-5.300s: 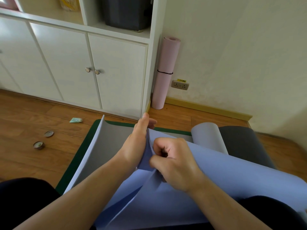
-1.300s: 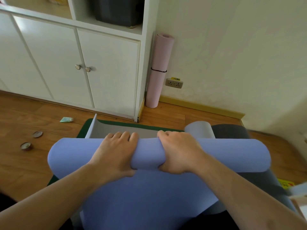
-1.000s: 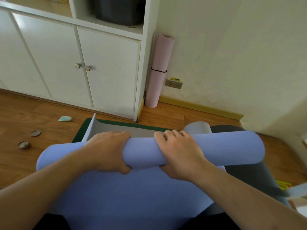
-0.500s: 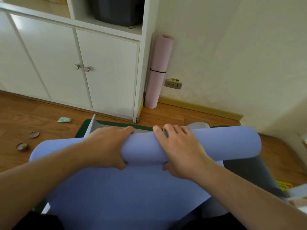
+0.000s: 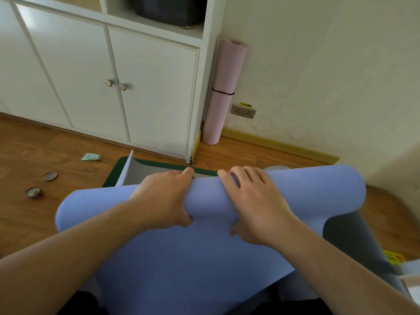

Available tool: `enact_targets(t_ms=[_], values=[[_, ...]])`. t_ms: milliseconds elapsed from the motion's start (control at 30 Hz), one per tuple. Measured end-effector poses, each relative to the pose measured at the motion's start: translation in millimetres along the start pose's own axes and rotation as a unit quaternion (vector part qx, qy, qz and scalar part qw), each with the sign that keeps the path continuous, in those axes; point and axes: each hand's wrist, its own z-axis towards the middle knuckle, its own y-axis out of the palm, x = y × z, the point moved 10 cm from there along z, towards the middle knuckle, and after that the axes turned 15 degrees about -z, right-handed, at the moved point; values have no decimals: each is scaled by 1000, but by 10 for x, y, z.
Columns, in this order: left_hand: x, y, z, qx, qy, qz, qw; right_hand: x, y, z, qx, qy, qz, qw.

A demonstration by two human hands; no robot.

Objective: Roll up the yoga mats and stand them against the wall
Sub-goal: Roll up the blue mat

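Observation:
A blue-violet yoga mat (image 5: 313, 189) lies across the middle of the head view as a thick roll, with its loose sheet spreading toward me. My left hand (image 5: 163, 198) grips the roll left of centre, fingers over the top and thumb under. My right hand (image 5: 252, 201) grips it just to the right in the same way. A green mat (image 5: 113, 173) lies flat on the floor beyond the roll, mostly hidden. A rolled pink mat (image 5: 225, 92), tied with a black band, stands upright in the corner against the wall.
White cabinet doors (image 5: 147, 94) fill the back left. A wall socket (image 5: 243, 110) sits right of the pink mat. Two small tins (image 5: 42, 184) and a green packet (image 5: 91, 157) lie on the wooden floor at left. A dark grey mat (image 5: 354, 242) shows at the right.
The blue mat went from a folded edge pinched between my hands to a thick roll. Over the last second the roll moved away from me toward the cabinet.

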Motion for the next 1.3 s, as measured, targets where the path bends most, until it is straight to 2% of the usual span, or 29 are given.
enact_targets(t_ms=[67, 133, 267, 333, 433, 533, 633, 733, 800, 867, 933, 1100, 1200, 1300], values=[[-77, 60, -9, -61, -27, -30, 997, -60, 8, 37, 13, -1, -4, 1000], [-64, 115, -46, -82, -26, -35, 996, -77, 38, 70, 16, -2, 7, 1000], [206, 123, -111, 12, 52, 86, 995, 13, 37, 100, -8, 13, 46, 999], [279, 175, -117, 40, 53, 128, 990, 60, 29, 104, -13, 20, 66, 998], [243, 194, -61, 51, 39, 96, 993, 19, 28, 79, -18, 5, 67, 998], [147, 56, -17, 53, 16, 1, 998, -87, 9, 30, -6, -17, 5, 1000], [148, 57, -15, 5, 6, -41, 999, -87, 35, 53, 0, -8, 6, 1000], [208, 126, -68, -8, 37, -29, 999, -90, 56, 65, -2, -8, 10, 1000], [259, 167, -117, 10, 62, 28, 998, -73, 55, 65, -9, -2, 25, 1000], [288, 211, -133, 22, 60, 99, 993, -41, 47, 69, -13, 3, 51, 999], [293, 213, -109, 40, 50, 123, 990, -15, 45, 87, -15, 2, 67, 998], [211, 74, -15, 59, 43, 49, 996, -36, 46, 44, -16, -3, 41, 999], [160, 33, -2, 31, 30, -12, 999, -44, 44, 58, -15, 4, 25, 1000], [176, 105, -55, 5, 34, -7, 999, -57, 34, 88, -3, 5, 49, 999]])
